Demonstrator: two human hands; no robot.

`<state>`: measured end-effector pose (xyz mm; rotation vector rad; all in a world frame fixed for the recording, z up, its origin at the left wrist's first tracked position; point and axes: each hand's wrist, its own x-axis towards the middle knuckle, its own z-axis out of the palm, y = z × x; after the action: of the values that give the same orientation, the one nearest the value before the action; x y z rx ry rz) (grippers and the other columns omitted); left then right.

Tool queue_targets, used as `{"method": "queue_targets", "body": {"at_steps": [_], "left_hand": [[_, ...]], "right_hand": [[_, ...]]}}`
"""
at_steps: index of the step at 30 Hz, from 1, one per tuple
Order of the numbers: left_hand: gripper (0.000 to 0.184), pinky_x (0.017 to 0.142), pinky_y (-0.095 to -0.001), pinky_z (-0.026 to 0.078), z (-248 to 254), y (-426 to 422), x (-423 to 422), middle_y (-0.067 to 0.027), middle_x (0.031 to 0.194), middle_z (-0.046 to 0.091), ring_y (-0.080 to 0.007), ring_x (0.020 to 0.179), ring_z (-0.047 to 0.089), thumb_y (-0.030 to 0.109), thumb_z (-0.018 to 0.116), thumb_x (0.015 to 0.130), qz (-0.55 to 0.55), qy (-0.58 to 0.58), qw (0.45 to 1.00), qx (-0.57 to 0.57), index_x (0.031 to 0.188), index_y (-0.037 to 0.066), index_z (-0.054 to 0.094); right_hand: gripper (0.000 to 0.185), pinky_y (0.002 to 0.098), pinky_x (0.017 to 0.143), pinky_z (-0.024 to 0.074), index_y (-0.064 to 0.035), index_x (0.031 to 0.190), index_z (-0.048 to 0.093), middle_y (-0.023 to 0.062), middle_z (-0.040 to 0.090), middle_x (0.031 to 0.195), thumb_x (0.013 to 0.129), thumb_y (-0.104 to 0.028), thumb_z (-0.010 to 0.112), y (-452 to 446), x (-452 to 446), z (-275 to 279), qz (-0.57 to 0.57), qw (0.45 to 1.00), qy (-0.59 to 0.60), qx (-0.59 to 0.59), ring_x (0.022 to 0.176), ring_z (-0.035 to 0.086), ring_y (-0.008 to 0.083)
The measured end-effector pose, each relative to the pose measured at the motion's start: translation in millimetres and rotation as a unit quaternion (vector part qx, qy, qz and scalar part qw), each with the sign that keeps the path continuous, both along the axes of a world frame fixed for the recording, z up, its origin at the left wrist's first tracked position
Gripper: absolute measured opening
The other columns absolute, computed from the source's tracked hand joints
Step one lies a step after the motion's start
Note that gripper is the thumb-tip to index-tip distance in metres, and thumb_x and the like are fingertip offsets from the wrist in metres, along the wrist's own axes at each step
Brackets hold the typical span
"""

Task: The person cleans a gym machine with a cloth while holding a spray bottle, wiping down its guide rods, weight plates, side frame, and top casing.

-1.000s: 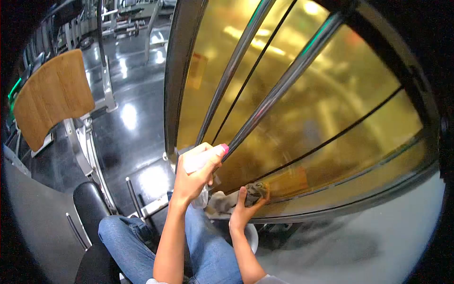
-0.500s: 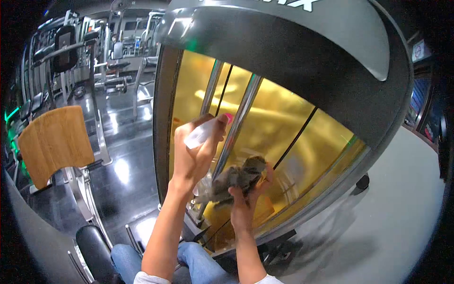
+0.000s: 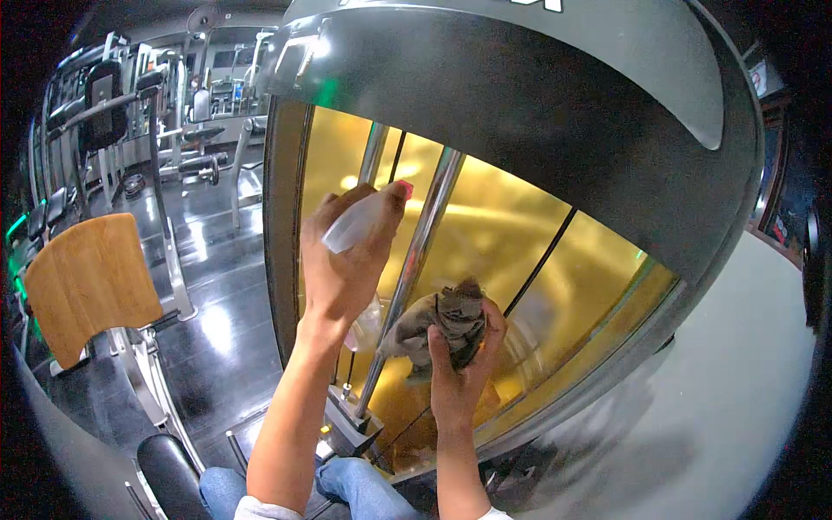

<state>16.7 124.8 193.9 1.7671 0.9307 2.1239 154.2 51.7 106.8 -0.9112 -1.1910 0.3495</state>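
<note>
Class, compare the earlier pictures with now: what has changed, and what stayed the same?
The left hand, with the spray bottle, and the right hand, with the cloth, have both risen in front of the golden panel. The view has tilted up, bringing in the machine's dark top. Nothing was taken or let go; both grips stayed.

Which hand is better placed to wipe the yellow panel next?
Probably the right hand: it holds the cloth in front of the panel, while the left hand grips the bottle. Whether the cloth touches the panel is unclear.
</note>
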Motion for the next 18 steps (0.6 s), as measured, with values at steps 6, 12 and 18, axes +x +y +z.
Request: {"method": "queue_targets", "body": {"at_steps": [6,12,18], "left_hand": [[0.037,0.052,-0.0274,0.042,11,-8,4,-0.0037,0.058,0.058,-0.0080,0.055,0.053,0.037,0.066,0.093,-0.072,-0.053,0.992,-0.085,0.086,0.001,0.072],[0.041,0.051,-0.0269,0.040,20,-10,9,0.0004,0.055,0.053,-0.0066,0.052,0.050,0.036,0.066,0.092,-0.119,-0.117,0.982,-0.088,0.073,0.000,0.069],[0.045,0.049,-0.0266,0.037,24,-7,0,-0.0006,0.055,0.053,-0.0078,0.050,0.048,0.038,0.066,0.089,-0.109,-0.041,0.986,-0.118,0.066,0.000,0.061]], "right_hand": [[0.058,0.0320,0.104,0.0351,-0.0071,0.132,0.041,0.0060,0.044,0.123,0.082,-0.003,0.071,9,-1,-1,-0.040,0.997,-0.034,0.049,0.115,0.045,0.0180],[0.058,0.0324,0.105,0.0361,-0.0067,0.135,0.042,0.0064,0.047,0.125,0.084,-0.002,0.069,18,-2,7,-0.058,0.993,-0.035,0.092,0.117,0.047,0.0186],[0.053,0.0335,0.105,0.0384,-0.0046,0.136,0.048,0.0099,0.052,0.133,0.087,-0.002,0.066,48,2,33,-0.088,0.978,-0.075,0.172,0.119,0.051,0.0216]]}}
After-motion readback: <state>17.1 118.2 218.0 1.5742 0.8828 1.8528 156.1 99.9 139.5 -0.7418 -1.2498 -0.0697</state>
